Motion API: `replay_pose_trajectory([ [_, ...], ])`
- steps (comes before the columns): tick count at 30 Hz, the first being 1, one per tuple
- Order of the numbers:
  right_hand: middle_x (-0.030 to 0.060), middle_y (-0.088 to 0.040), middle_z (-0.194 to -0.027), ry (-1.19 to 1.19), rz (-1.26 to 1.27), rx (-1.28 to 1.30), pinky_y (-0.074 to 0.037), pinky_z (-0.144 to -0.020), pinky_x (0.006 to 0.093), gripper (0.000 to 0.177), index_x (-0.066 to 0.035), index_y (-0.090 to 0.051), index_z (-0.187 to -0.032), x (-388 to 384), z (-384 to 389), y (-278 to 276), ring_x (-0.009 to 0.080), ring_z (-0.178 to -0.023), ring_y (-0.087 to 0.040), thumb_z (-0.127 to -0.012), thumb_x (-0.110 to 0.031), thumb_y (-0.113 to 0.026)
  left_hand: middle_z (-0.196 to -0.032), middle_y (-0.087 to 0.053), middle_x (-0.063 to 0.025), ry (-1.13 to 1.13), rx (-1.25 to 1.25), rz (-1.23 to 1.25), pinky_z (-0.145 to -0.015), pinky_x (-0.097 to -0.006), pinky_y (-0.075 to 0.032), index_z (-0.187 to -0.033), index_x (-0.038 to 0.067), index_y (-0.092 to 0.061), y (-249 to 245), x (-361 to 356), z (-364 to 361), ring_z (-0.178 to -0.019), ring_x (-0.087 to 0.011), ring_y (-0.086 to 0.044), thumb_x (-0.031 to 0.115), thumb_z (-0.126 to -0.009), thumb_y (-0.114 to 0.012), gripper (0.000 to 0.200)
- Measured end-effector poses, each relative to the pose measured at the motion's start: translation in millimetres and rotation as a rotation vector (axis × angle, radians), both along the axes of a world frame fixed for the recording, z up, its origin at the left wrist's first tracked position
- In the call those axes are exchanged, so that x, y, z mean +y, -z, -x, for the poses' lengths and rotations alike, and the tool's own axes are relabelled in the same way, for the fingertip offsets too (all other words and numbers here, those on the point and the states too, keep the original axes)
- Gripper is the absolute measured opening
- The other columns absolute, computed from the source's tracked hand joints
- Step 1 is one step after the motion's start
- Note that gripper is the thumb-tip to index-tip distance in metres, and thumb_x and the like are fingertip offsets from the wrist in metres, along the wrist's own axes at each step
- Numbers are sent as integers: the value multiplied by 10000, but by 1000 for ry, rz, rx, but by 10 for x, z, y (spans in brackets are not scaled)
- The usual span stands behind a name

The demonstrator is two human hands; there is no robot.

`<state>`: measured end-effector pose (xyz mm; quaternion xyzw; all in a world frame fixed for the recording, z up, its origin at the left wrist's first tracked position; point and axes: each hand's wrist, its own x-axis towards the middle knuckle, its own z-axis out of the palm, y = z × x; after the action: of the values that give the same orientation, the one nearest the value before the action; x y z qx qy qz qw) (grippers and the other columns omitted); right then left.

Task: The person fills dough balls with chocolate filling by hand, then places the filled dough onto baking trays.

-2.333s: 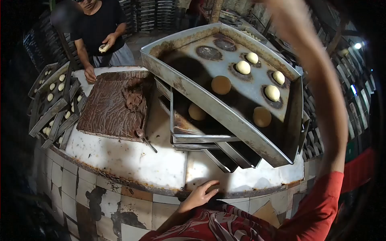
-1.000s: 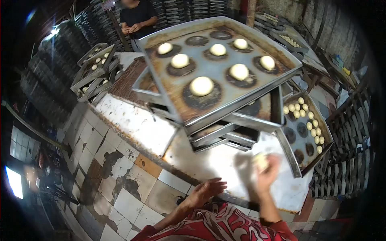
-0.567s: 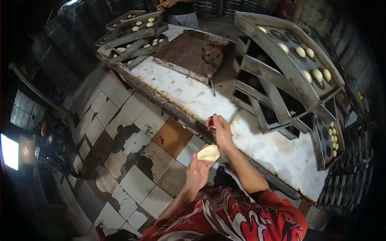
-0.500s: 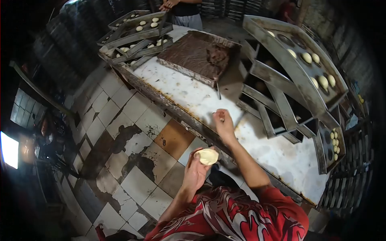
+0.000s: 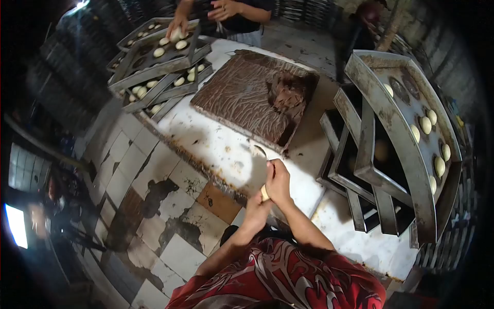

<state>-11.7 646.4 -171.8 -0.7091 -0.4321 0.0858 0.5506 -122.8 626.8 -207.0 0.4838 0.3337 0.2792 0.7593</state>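
Observation:
My left hand [image 5: 256, 210] is closed around a pale piece of dough [image 5: 265, 193], only a small part of which shows between my hands. Pressed close above it, my right hand [image 5: 278, 180] has its fingers curled and touches the dough or the left hand. A thin tool with a dark, curved tip [image 5: 261, 151] sticks out past the right fingers; its handle is hidden in them. Beyond my hands lies a shallow tray [image 5: 226, 119] of brown, ridged paste [image 5: 242, 90], with a scooped-out heap at its right.
Stacked metal trays [image 5: 396, 121] with round dough balls [image 5: 425, 125] rise on the right of the white table [image 5: 216, 141]. Another tray stack [image 5: 149, 72] stands at the far left. Across the table, a co-worker's hand [image 5: 179, 23] reaches over that stack. Cracked tiles [image 5: 188, 252] cover the floor.
My right hand has come down to meet the left, covering most of the dough that showed before. The camera view has shifted. The co-worker's hand now reaches onto the left trays.

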Motion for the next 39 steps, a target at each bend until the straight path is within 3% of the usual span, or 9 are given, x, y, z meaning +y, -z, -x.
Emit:
replay_pose_trajectory([
  [3,266,-552,-852,152,179,-187,-443,-676,474,142,21,-515,-860,553,-555,-99,440,-798,-555,-891,-114,-484,-1215,-515,-98,66,-264,221,-992,-284,-345,-1263,-28,-421,-351,246,-42,-1152,-174,-467,-81,-813,-472,456],
  [7,249,-574,-877,449,358,-419,-481,-715,496,123,23,-512,-900,1297,-1136,-424,451,-840,-577,-876,-77,-444,-1236,-509,-126,238,-402,434,-1055,-336,-295,-1268,-27,-421,-726,807,216,-1200,-214,-446,-43,-819,-484,453],
  [13,260,-603,-948,452,680,-424,-485,-752,483,179,27,-549,-964,1574,-1200,-153,437,-828,-599,-848,-68,-450,-1219,-519,-154,29,-279,497,-1055,-396,-322,-1213,-47,-441,-607,1729,462,-1166,-247,-477,90,-884,-479,358],
  [21,133,-531,-673,10,123,276,-417,-580,288,129,10,-557,-805,915,-152,-950,236,-602,-521,-876,-98,-546,-1230,-501,-155,30,-500,621,-1047,-394,-325,-1215,-29,-431,-718,2358,16,-1168,-244,-463,219,-933,-388,378],
  [24,151,-490,-739,19,34,-245,-411,-578,341,38,9,-549,-826,939,37,-777,287,-643,-499,-826,-5,-585,-1227,-492,-195,78,-633,776,-1054,-411,-318,-1224,-52,-413,-1052,2280,-103,-1171,-290,-452,226,-930,-358,408],
  [27,171,-482,-788,-49,-56,-356,-415,-613,386,53,11,-546,-847,696,-230,-215,327,-689,-493,-808,19,-581,-1232,-470,-252,21,-636,790,-1083,-453,-277,-1209,-113,-391,-1197,2218,-18,-1190,-361,-424,185,-904,-355,428],
  [31,175,-502,-800,42,103,-281,-422,-630,384,90,5,-579,-903,137,-540,115,330,-713,-509,-818,25,-557,-1233,-478,-253,6,-761,731,-1068,-475,-310,-1243,-128,-366,-935,1967,158,-1198,-357,-432,65,-828,-386,458],
  [33,185,-534,-814,140,154,-138,-429,-648,386,157,-5,-601,-981,-47,-637,296,338,-749,-526,-838,8,-538,-1222,-499,-218,-20,-449,248,-1032,-457,-367,-1294,-75,-355,-1024,1681,165,-1176,-322,-467,11,-819,-402,485],
  [39,181,-597,-833,86,12,-256,-443,-684,325,182,10,-628,-1011,-165,-578,156,259,-716,-557,-871,-62,-537,-1087,-555,-107,91,-510,538,-914,-418,-434,-1253,61,-409,-794,880,101,-1009,-262,-557,79,-786,-527,482],
])
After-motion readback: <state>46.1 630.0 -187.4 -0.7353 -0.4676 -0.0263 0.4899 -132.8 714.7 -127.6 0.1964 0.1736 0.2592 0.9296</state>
